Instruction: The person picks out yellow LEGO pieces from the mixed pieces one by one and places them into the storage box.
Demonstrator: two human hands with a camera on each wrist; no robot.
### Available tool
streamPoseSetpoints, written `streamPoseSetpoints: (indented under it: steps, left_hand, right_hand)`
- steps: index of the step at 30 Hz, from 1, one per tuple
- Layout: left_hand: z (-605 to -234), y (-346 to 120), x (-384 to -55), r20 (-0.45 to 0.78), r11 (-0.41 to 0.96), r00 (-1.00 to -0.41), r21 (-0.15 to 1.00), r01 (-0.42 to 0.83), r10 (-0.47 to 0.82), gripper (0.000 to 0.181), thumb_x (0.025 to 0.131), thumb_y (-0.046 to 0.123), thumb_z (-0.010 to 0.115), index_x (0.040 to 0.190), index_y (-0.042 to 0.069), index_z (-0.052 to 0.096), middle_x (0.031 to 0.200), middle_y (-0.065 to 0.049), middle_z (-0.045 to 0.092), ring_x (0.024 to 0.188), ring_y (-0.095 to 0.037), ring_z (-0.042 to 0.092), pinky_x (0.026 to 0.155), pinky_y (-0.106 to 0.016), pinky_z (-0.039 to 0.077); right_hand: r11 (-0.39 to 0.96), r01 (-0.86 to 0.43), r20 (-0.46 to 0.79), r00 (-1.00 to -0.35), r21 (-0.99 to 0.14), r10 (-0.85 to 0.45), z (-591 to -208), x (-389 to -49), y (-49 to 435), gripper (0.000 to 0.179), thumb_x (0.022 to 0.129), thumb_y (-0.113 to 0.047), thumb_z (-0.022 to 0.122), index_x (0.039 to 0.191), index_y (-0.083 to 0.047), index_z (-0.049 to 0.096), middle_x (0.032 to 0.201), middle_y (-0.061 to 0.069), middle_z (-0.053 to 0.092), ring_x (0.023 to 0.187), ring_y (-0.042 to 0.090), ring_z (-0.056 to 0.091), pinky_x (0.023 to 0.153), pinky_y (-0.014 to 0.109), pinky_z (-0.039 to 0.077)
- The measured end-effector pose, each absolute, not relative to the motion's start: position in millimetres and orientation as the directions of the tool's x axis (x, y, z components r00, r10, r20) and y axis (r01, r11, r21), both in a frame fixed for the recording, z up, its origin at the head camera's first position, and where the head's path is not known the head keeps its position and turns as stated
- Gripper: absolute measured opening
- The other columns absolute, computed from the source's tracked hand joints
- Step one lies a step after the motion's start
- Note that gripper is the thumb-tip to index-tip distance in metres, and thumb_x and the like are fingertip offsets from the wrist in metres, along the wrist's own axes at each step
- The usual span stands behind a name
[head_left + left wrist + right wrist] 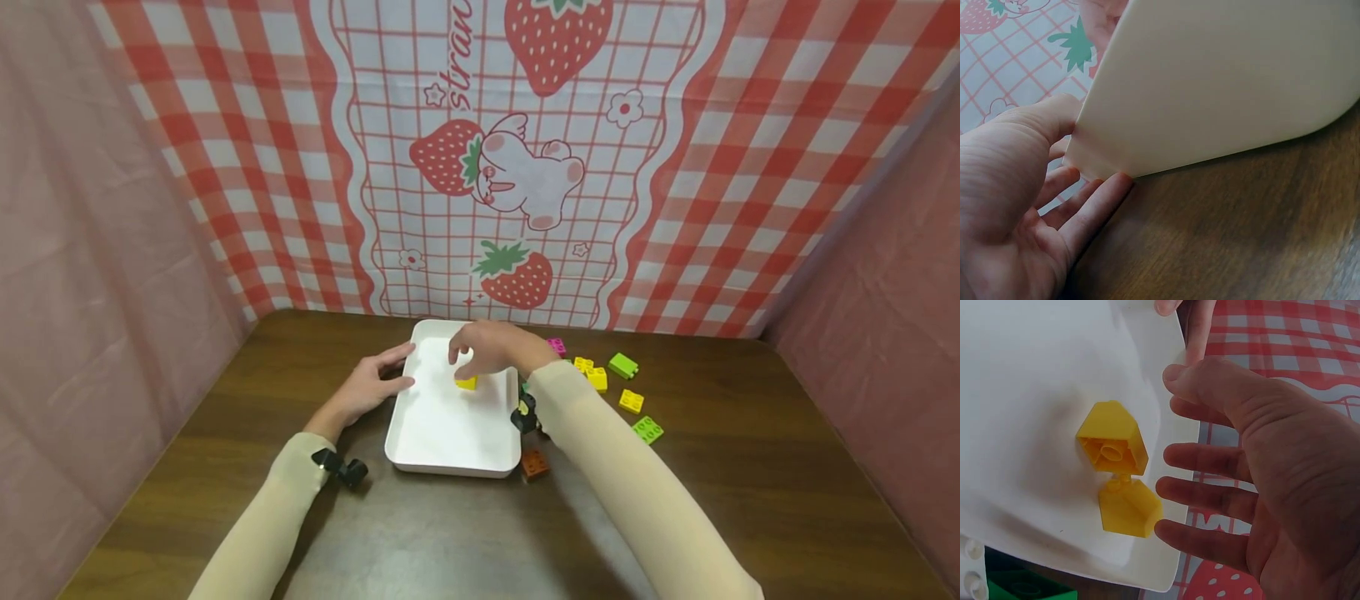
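A white tray (457,433) lies on the table. My left hand (367,385) is at its left side, and its fingers and thumb touch the wall and rim, as the left wrist view shows. Over the far half of the tray hovers my right hand (491,346), fingers spread and holding nothing. Two yellow toy bricks lie in the tray below it: one brick (1110,434) on its side with its hollow underside showing, the other brick (1127,509) touching it. The little fingertip appears close to the second brick; whether it touches is unclear.
Right of the tray lie loose bricks: magenta (556,346), several yellow (632,401), light green (623,365) and orange-brown (534,464). A dark green brick (1029,586) and a white studded one (972,569) sit beside the tray. A checked strawberry cloth (285,167) hangs behind the table.
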State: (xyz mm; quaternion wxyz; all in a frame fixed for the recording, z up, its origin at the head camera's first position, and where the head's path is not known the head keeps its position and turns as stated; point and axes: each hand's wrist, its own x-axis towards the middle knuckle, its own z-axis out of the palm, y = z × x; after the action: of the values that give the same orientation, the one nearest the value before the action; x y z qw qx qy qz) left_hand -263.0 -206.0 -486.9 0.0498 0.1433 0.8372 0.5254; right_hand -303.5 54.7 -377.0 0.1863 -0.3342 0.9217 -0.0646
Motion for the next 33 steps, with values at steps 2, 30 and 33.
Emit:
streamPoseSetpoints:
  steps: [2, 30, 33]
  left_hand:
    - [-486, -206, -262, 0.064, 0.409, -0.954, 0.894, 0.185, 0.291, 0.068, 0.108, 0.007, 0.074, 0.169, 0.0, 0.046, 0.181, -0.022, 0.04, 0.17, -0.047, 0.038, 0.138, -0.065, 0.033]
    - [-490, -207, -265, 0.062, 0.396, -0.954, 0.9, 0.18, 0.294, 0.067, 0.108, 0.007, 0.073, 0.169, 0.0, 0.046, 0.182, -0.021, 0.039, 0.17, -0.047, 0.036, 0.14, -0.066, 0.029]
    - [-490, -208, -265, 0.064, 0.4, -0.953, 0.898, 0.184, 0.295, 0.067, 0.108, 0.008, 0.073, 0.169, 0.0, 0.046, 0.182, -0.021, 0.039, 0.17, -0.047, 0.037, 0.14, -0.066, 0.029]
  right_hand:
    - [0.773, -0.589, -0.299, -0.712, -0.236, -0.635, -378, -303, 57, 0.032, 0.106, -0.036, 0.08, 0.134, -0.02, 0.081, 0.143, 0.006, 0.077, 0.132, 0.026, 0.07, 0.115, 0.051, 0.06]
    - [0.767, -0.606, -0.213, -0.738, -0.211, -0.641, -377, -290, 85, 0.029, 0.104, -0.032, 0.083, 0.131, -0.021, 0.084, 0.142, 0.003, 0.078, 0.126, 0.026, 0.069, 0.116, 0.05, 0.06]
    - [0.768, -0.608, -0.207, -0.74, -0.2, -0.64, -378, -289, 90, 0.028, 0.104, -0.032, 0.083, 0.13, -0.022, 0.084, 0.141, 0.003, 0.078, 0.127, 0.026, 0.069, 0.117, 0.051, 0.06]
